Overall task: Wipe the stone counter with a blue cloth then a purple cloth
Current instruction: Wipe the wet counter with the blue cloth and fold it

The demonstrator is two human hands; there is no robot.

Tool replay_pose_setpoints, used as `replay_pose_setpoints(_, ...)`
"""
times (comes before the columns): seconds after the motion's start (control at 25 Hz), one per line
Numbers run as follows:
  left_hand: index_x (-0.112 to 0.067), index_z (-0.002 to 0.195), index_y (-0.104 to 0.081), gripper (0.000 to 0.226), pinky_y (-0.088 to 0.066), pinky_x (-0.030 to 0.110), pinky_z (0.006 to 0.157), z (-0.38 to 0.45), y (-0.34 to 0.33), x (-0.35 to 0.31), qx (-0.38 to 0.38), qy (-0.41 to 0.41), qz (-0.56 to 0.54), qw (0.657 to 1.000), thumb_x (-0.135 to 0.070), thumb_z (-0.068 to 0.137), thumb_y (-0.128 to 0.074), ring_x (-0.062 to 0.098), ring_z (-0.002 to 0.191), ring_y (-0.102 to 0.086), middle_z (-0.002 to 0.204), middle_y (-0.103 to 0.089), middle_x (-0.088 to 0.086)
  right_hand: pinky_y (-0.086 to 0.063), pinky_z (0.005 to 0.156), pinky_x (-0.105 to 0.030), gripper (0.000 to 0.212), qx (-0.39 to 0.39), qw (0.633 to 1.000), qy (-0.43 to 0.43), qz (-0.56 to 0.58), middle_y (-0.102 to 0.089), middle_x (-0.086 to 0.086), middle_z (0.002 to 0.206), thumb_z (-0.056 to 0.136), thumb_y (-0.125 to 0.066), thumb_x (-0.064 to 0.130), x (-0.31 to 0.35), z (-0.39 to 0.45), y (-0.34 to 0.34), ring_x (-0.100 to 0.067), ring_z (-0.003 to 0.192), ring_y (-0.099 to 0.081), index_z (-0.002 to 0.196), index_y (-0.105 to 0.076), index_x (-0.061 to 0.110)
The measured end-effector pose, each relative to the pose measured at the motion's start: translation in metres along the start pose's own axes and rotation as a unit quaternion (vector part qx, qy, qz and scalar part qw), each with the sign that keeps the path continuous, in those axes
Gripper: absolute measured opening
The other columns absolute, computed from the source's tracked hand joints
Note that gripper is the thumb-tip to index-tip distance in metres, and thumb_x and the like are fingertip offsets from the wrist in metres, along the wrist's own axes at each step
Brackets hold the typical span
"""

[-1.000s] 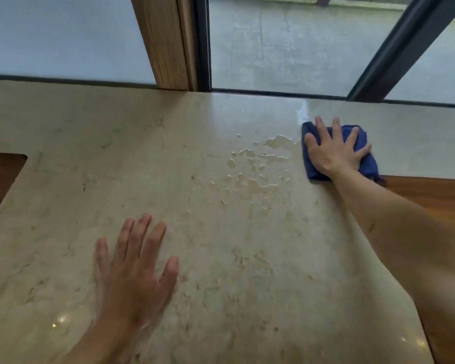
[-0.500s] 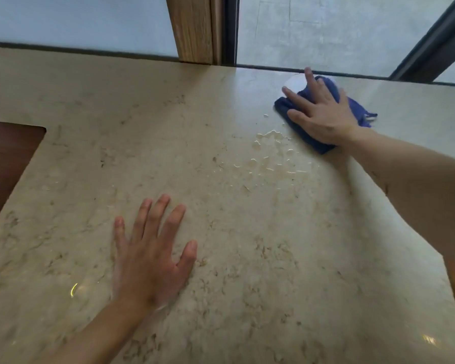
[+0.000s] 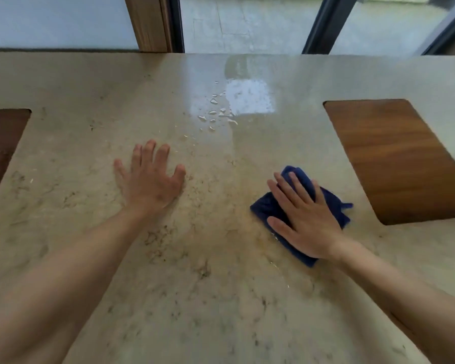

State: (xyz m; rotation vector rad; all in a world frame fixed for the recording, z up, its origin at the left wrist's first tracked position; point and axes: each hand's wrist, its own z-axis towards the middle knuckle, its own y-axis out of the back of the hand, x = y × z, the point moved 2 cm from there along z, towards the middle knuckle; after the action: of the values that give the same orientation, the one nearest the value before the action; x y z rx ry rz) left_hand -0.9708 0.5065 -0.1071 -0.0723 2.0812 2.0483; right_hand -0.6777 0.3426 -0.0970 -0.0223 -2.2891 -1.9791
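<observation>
The beige stone counter (image 3: 208, 298) fills most of the view. My right hand (image 3: 304, 219) lies flat with straight fingers on a crumpled blue cloth (image 3: 331, 203), pressing it to the stone right of centre. My left hand (image 3: 150, 179) rests palm down on bare stone, fingers spread. Water droplets (image 3: 216, 114) and a wet sheen (image 3: 247, 101) sit farther back near the window. No purple cloth is in view.
A wooden inset panel (image 3: 394, 158) sits in the counter just right of the cloth, and another dark wooden one (image 3: 0, 148) at the left edge. A wooden post (image 3: 149, 22) and dark window frames (image 3: 323, 24) stand behind the counter's far edge.
My right hand has drawn the blue cloth from the far edge by the window toward me, past the puddle. The left hand stays flat; the view has shifted.
</observation>
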Motion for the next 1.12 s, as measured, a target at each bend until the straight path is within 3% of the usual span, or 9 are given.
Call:
replay_pose_setpoints(0.08,-0.032,0.144,-0.031,0.065,-0.009,0.067,0.114,-0.001,0.000,0.002,-0.007,-0.009,0.007,1.000,-0.061,0.087,-0.022,0.022,0.150,-0.014,0.161,-0.022,-0.001,0.004,0.122,-0.054,0.073,0.005,0.999,-0.037,0.005,0.014,0.009,0.167,0.097,-0.005,0.070,0.012,-0.074,-0.012,-0.016,0.152,0.019,0.157,0.013,0.033)
replay_pose_setpoints(0.2,-0.030,0.143,-0.032,0.065,-0.009,0.068,0.113,-0.002,-0.002,0.001,-0.006,-0.017,0.006,1.000,-0.061,0.087,-0.021,0.023,0.150,-0.015,0.160,-0.022,0.000,-0.003,0.122,-0.055,0.074,-0.022,0.987,-0.157,0.016,0.005,0.007,0.168,0.098,-0.008,0.069,0.032,-0.169,-0.028,-0.017,0.154,0.010,0.160,0.000,0.028)
replay_pose_setpoints(0.36,-0.030,0.145,-0.030,0.068,-0.008,0.068,0.113,-0.003,-0.001,0.000,-0.001,-0.017,0.007,1.000,-0.062,0.086,-0.019,0.023,0.151,-0.013,0.162,-0.021,0.000,-0.002,0.119,-0.059,0.077,-0.071,0.922,-0.377,0.054,-0.003,0.004,0.167,0.097,-0.006,0.069,0.091,-0.228,-0.054,-0.023,0.155,-0.001,0.159,-0.010,0.025)
replay_pose_setpoints(0.44,-0.030,0.147,-0.028,0.069,-0.007,0.068,0.113,-0.003,-0.001,0.002,0.003,-0.019,0.010,1.000,-0.062,0.086,-0.017,0.023,0.151,-0.012,0.163,-0.019,0.000,0.000,0.118,-0.063,0.079,-0.064,0.895,-0.435,0.075,-0.002,0.005,0.166,0.095,-0.003,0.070,0.121,-0.220,-0.062,-0.026,0.154,-0.003,0.159,-0.012,0.024)
replay_pose_setpoints(0.64,-0.030,0.152,-0.024,0.071,-0.005,0.066,0.115,-0.007,-0.001,0.001,0.015,-0.021,0.012,1.000,-0.062,0.089,-0.018,0.023,0.152,-0.008,0.165,-0.015,0.000,-0.018,0.107,-0.076,0.078,-0.040,0.909,-0.413,0.035,-0.025,-0.011,0.164,0.099,-0.009,0.063,0.144,-0.188,-0.061,-0.042,0.148,-0.023,0.156,-0.028,0.014)
replay_pose_setpoints(0.8,-0.030,0.152,-0.023,0.068,-0.005,0.065,0.115,-0.009,0.002,-0.002,0.022,-0.019,0.006,1.000,-0.060,0.092,-0.023,0.023,0.153,-0.006,0.165,-0.014,0.000,-0.016,0.108,-0.076,0.076,-0.029,0.928,-0.368,0.050,-0.026,-0.014,0.163,0.098,-0.014,0.061,0.148,-0.122,-0.049,-0.043,0.149,-0.021,0.157,-0.026,0.014)
replay_pose_setpoints(0.96,-0.032,0.153,-0.023,0.067,-0.005,0.063,0.116,-0.011,0.004,-0.002,0.022,-0.011,-0.001,1.000,-0.059,0.091,-0.022,0.021,0.153,-0.004,0.166,-0.013,-0.002,0.000,0.116,-0.070,0.075,-0.016,0.930,-0.359,0.077,0.007,-0.007,0.169,0.098,-0.008,0.061,0.124,0.008,-0.016,-0.036,0.153,0.011,0.160,0.006,0.021)
replay_pose_setpoints(1.12,-0.032,0.152,-0.025,0.070,-0.003,0.062,0.118,-0.012,0.003,-0.003,0.010,-0.005,-0.008,1.000,-0.059,0.088,-0.019,0.021,0.153,-0.006,0.165,-0.016,-0.002,0.007,0.114,-0.071,0.075,-0.057,0.930,-0.353,0.078,0.009,-0.004,0.169,0.099,-0.016,0.060,0.073,0.146,0.009,-0.035,0.153,0.013,0.160,0.005,0.022)
